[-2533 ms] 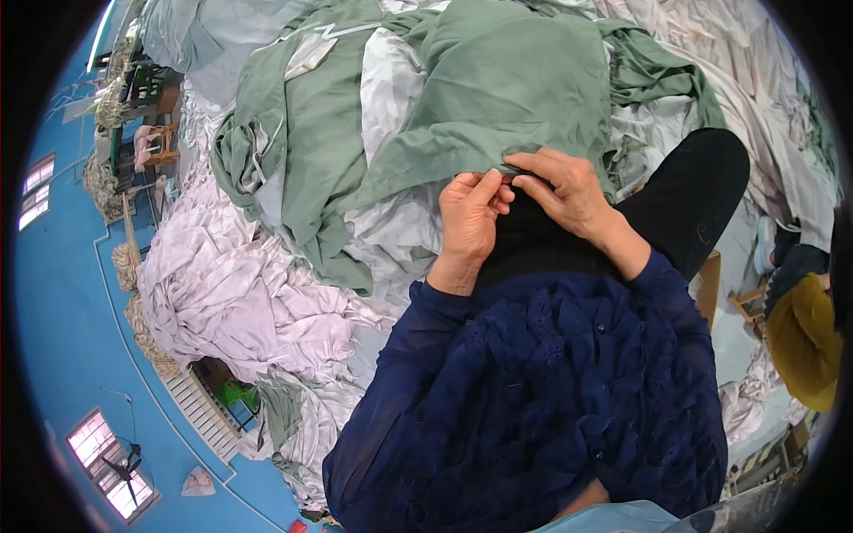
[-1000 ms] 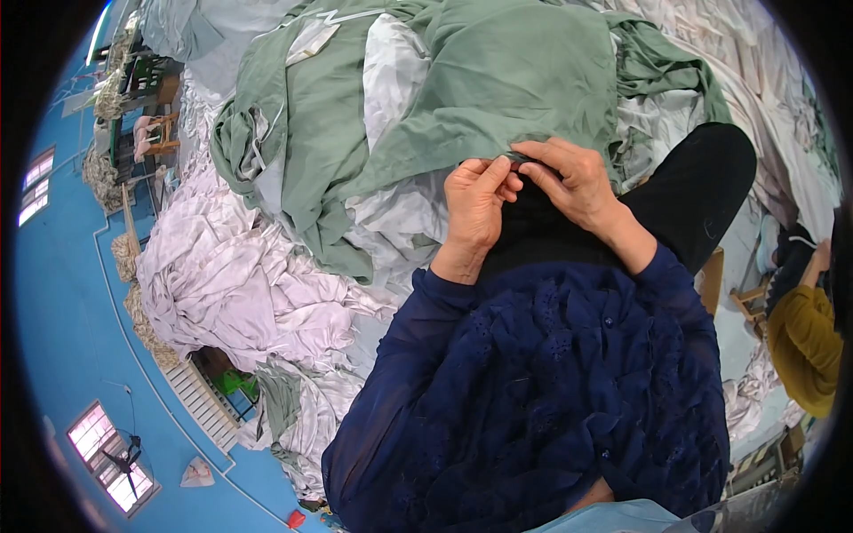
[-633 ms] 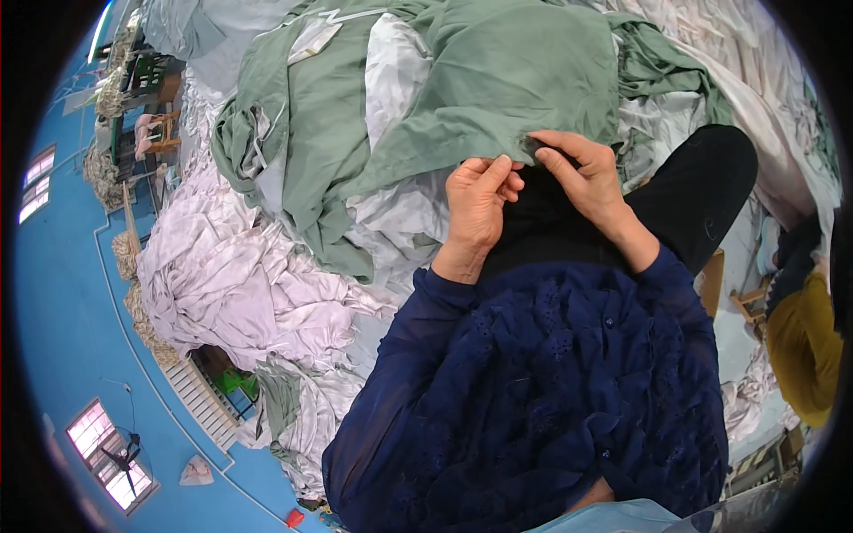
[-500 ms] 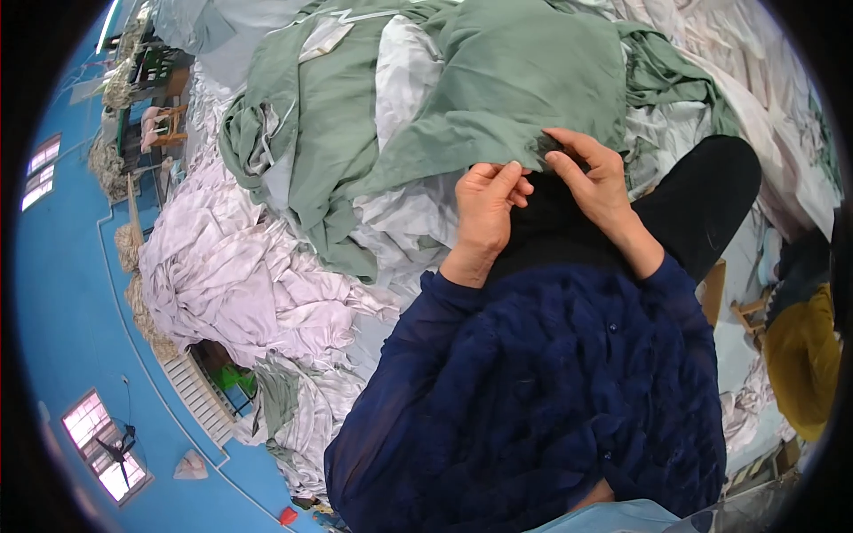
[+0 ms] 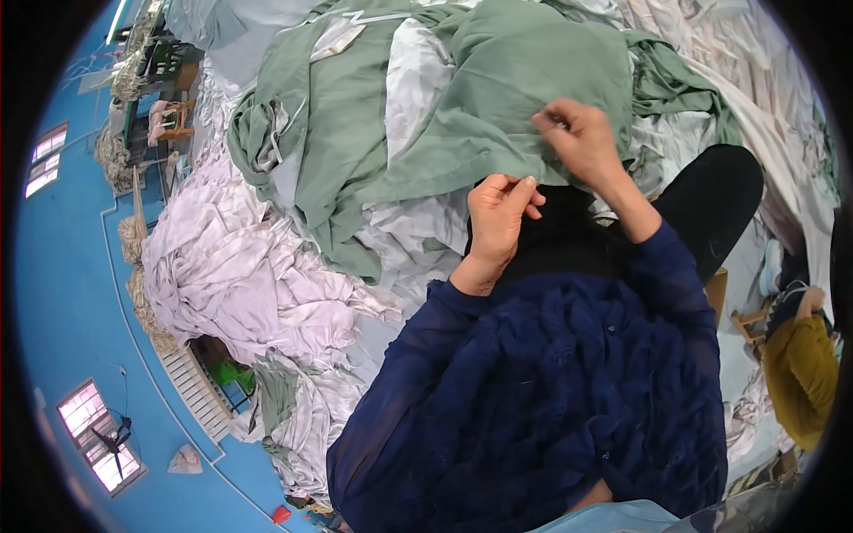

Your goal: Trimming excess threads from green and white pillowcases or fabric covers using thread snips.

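Note:
A large sage-green cloth (image 5: 524, 71) with a white underside spreads before me, its near edge reaching over my lap. At that edge, my left hand (image 5: 499, 218) pinches the cloth's hem between thumb and forefinger. My right hand (image 5: 582, 142) is raised over the cloth, a little farther out and to the right of the left hand. Its fingers are curled together and slightly blurred. Whatever they may hold is too small to make out.
Pale lilac-white fabric (image 5: 240, 266) lies heaped on the left, and more pale cloth (image 5: 711, 44) fills the far right. A person in a mustard garment (image 5: 800, 373) is at the right edge. A white slatted rack (image 5: 191, 395) stands by the blue wall (image 5: 67, 293).
My right hand has lifted away from the hem, moving up and farther out over the green cloth. My left hand keeps its pinch, slightly farther right in the picture.

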A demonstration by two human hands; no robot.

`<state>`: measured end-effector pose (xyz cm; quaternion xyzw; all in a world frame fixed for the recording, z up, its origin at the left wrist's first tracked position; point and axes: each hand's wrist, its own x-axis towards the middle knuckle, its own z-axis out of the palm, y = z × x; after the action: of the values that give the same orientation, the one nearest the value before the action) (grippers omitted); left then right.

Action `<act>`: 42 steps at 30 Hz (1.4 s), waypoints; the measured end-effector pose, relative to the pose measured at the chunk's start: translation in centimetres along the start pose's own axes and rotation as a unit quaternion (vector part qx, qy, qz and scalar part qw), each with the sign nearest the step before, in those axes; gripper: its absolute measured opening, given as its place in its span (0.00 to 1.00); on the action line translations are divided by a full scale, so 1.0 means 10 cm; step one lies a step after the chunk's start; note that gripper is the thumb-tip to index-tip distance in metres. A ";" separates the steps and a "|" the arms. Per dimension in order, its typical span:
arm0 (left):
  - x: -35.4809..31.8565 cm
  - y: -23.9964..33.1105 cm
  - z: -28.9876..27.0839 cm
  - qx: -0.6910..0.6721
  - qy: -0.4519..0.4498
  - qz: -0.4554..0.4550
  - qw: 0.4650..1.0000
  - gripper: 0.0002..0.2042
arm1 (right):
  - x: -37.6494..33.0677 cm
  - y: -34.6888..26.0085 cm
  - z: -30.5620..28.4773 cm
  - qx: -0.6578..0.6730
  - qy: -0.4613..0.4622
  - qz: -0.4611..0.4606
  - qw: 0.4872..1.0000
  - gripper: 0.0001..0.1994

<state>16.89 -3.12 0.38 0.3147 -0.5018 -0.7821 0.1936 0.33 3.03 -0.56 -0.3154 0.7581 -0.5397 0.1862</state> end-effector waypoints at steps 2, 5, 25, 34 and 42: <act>-0.01 0.03 -0.03 0.003 0.003 -0.019 1.000 0.04 | 0.00 0.07 -0.11 0.049 0.012 -0.021 0.999 0.07; -0.03 0.05 -0.02 0.009 0.004 -0.043 0.999 0.04 | -0.05 0.03 -0.19 0.100 -0.022 0.019 0.995 0.06; 0.05 0.09 0.01 -0.140 0.121 -0.064 0.981 0.04 | -0.25 -0.16 0.06 0.157 -0.120 0.080 0.977 0.06; 0.03 0.07 0.01 -0.142 0.092 -0.033 0.985 0.02 | -0.24 -0.25 0.02 0.201 -0.149 -0.038 0.968 0.07; 0.02 0.03 -0.02 -0.140 0.074 -0.022 0.987 0.02 | -0.28 -0.22 0.01 0.112 -0.155 0.005 0.982 0.04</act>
<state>16.88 -3.47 0.50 0.3525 -0.3642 -0.8233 0.2556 3.04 4.38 1.35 -0.3681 0.6565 -0.5648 0.3383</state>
